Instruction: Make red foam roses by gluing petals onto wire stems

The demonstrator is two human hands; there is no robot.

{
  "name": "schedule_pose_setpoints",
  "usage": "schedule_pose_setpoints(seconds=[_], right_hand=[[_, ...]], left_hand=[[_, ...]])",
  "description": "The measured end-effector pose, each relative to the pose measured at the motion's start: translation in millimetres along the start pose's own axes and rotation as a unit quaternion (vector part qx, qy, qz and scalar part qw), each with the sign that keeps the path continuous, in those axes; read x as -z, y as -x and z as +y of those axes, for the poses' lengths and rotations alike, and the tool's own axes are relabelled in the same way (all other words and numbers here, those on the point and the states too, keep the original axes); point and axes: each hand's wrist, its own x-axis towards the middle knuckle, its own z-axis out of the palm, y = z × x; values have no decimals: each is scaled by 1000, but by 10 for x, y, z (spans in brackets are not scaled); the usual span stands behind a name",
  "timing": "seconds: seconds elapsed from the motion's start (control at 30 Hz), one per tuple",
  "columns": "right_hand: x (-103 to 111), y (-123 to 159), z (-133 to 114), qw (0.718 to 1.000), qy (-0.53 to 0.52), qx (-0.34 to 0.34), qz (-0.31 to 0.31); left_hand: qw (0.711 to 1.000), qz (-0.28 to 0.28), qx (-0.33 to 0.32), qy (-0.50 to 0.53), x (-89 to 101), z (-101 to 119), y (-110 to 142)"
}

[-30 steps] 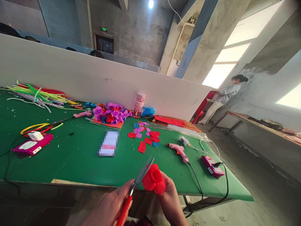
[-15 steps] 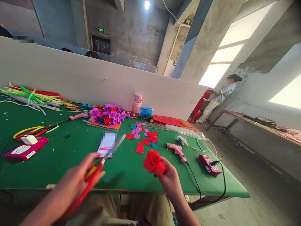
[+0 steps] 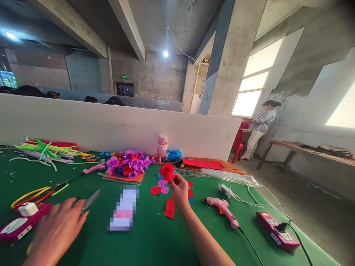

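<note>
My right hand pinches a red artificial rose by its base, holding it out over the loose petals. On the left, my left hand lies palm down with fingers stretched over a pair of scissors; the scissors' blade sticks out beyond the fingertips, and the handles are mostly hidden under the hand. Red petal pieces and purple petal pieces lie scattered near my right hand. A pile of purple, red and blue flowers rests behind them.
A pink glue gun and a purple power strip lie at right. Another power strip sits beside my left hand. A pink bottle stands by the white partition. Coloured pipe cleaners are heaped at left.
My left hand has moved left and down to the table with the scissors, its fingers loosening. My right hand has carried the red rose forward toward the flower pile. The view has tilted up.
</note>
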Motion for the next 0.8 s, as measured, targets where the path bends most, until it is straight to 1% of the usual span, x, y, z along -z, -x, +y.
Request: schedule_pose_setpoints(seconds=[0.03,0.07,0.1,0.17,0.2,0.23,0.27,0.33,0.37,0.43,0.53,0.6,0.63,0.7,0.73,0.8], right_hand=[[-6,-4,59,1000,5,10,8],[0,5,112,1000,13,18,16],[17,24,157,999,24,25,22],[74,66,205,998,48,39,28],[108,81,206,997,62,46,32],[142,88,191,995,78,55,36],[173,88,165,993,94,64,42],[219,71,90,986,131,86,55],[234,59,51,982,152,98,59],[252,41,-12,972,193,120,57],[258,47,-39,956,258,138,31],[250,68,-18,944,297,142,6],[244,79,-2,939,313,144,-4],[228,99,29,929,339,146,-22],[220,106,41,925,348,146,-28],[209,115,55,922,356,148,-38]], left_hand=[[997,0,-51,50,27,250,-18],[989,-18,-81,124,29,533,-38],[972,-63,-103,201,3,831,-61],[919,-154,-141,335,-126,1410,-109],[889,-171,-146,399,-217,1663,-133],[860,-183,-128,459,-314,1883,-155],[829,-196,-107,512,-411,2065,-174],[770,-214,-60,599,-583,2322,-205],[742,-213,-36,634,-653,2404,-217],[691,-198,10,695,-759,2498,-232],[619,-167,74,764,-844,2531,-236],[583,-154,108,790,-866,2523,-235],[572,-151,121,797,-871,2518,-235],[561,-146,133,804,-873,2509,-240],[562,-144,132,804,-873,2505,-243],[578,-136,124,795,-868,2497,-249]])
